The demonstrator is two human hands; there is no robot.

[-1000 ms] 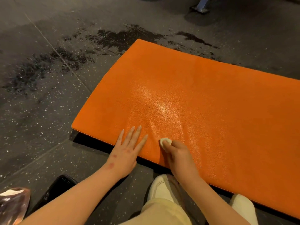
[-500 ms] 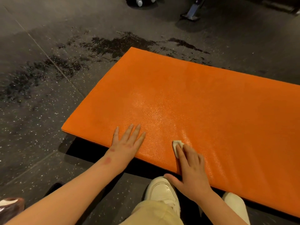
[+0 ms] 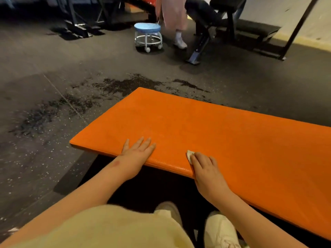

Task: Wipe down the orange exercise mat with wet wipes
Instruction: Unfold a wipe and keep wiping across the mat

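Note:
The orange exercise mat (image 3: 223, 133) lies flat on the dark gym floor, running from the centre to the right edge of the view. My left hand (image 3: 138, 151) rests flat on its near edge, fingers straight and spread. To its right, my right hand (image 3: 206, 167) presses a small crumpled white wet wipe (image 3: 189, 154) onto the mat close to the near edge. Only the wipe's left end shows beyond my fingertips. The fingers lie fairly straight over it.
Wet dark patches (image 3: 116, 85) mark the floor beyond the mat's far left corner. A blue rolling stool (image 3: 147, 35), a standing person's legs (image 3: 176, 18) and a black weight bench (image 3: 215, 18) are farther back. My white shoes (image 3: 220, 230) sit just in front of the mat.
My right hand has slid the wipe rightwards along the near edge and its fingers have flattened over it. The view has tilted up, revealing the stool, bench and person.

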